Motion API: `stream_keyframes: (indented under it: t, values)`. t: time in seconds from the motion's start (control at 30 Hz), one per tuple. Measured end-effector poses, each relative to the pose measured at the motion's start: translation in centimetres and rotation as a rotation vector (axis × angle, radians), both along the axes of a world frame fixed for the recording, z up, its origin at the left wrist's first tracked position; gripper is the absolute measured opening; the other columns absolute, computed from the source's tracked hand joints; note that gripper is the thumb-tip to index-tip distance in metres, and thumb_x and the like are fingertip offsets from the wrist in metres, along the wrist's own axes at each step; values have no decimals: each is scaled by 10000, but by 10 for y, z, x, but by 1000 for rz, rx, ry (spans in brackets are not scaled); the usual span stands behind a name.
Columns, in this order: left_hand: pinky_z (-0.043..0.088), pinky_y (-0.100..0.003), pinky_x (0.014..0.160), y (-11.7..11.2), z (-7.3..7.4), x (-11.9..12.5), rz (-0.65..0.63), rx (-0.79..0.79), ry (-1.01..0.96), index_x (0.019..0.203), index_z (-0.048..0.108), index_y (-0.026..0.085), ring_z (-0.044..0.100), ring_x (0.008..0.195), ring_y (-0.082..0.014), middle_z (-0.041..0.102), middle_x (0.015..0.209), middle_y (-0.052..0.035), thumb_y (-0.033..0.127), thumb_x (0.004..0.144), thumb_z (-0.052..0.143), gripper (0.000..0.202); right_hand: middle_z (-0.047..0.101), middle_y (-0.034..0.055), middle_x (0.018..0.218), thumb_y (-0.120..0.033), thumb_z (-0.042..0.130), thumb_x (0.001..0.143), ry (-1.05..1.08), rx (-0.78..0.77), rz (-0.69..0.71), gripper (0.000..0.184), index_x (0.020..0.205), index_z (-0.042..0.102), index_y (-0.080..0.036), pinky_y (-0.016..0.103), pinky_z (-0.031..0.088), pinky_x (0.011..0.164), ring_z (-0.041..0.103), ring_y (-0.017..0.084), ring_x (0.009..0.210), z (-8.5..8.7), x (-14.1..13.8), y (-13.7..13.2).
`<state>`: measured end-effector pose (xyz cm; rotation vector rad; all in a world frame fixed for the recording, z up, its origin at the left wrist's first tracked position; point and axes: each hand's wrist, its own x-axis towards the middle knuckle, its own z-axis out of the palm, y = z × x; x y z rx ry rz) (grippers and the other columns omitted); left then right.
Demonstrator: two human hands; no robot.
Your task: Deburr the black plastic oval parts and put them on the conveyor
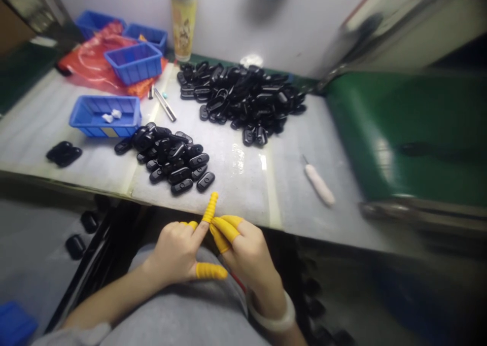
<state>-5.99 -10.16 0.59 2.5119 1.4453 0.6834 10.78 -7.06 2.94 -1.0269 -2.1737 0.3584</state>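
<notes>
Both my hands are low over my lap, just below the table's front edge. My left hand has its index finger stretched upward and its thumb out, both in yellow finger cots; the other fingers curl and hold nothing. My right hand, also with yellow cots on its fingertips, pinches the yellow finger cot on my left index finger near its base. A white bracelet sits on my right wrist. Closest on the table is a small pile of black oval plastic parts.
A large pile of black parts lies further back. A blue tray holds two white bits, with more blue bins on a red bag behind. A white-handled tool lies right; a green conveyor and a cup border the table.
</notes>
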Motion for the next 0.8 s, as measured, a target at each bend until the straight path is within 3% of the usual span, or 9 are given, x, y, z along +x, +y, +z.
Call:
stream_keyframes:
  t: [0.17, 0.4, 0.53, 0.67, 0.73, 0.8]
  values:
    - [420, -332, 465, -2, -4, 2, -2, -55, 33, 962, 675, 87, 627, 518, -234, 646, 614, -73, 854, 795, 213, 911, 625, 46, 636, -116, 542, 901, -26, 0, 26, 212, 719, 647, -143, 268, 463, 511, 562, 140, 551, -3, 1, 2]
    - [462, -356, 539, 1, 1, 1, -28, -370, 112, 959, 672, 119, 652, 618, -278, 672, 721, -102, 825, 761, 428, 772, 643, 36, 653, -94, 554, 876, 101, 12, 203, 154, 769, 640, -164, 270, 479, 536, 600, 143, 582, -9, 5, 3]
    - [464, -291, 590, 5, 8, -9, -181, -752, -313, 1202, 592, 166, 635, 654, -195, 690, 811, -48, 706, 689, 675, 749, 663, 21, 690, -72, 612, 841, 257, -17, 201, 112, 867, 643, -176, 256, 516, 562, 622, 136, 602, -12, 7, 3]
    - [436, -237, 536, 1, 1, -10, -338, -1184, -959, 1502, 261, 187, 622, 602, -156, 687, 758, -32, 647, 649, 756, 1089, 699, 32, 771, -123, 604, 876, 328, -17, 153, 131, 973, 655, -195, 270, 568, 618, 664, 152, 677, -14, 4, 1]
    - [427, -224, 522, -3, -5, -6, -373, -1274, -1182, 1540, 126, 195, 634, 597, -160, 696, 760, -48, 664, 671, 732, 1159, 708, 40, 795, -129, 604, 874, 329, -2, 106, 143, 986, 665, -195, 279, 580, 627, 672, 158, 684, -13, 2, -1]
    - [436, -220, 529, -6, -10, -3, -390, -1291, -1287, 1546, 77, 202, 642, 596, -159, 706, 766, -61, 666, 679, 726, 1178, 706, 40, 786, -124, 624, 855, 324, 2, 48, 145, 975, 672, -190, 281, 582, 618, 670, 160, 670, -13, -1, -2]
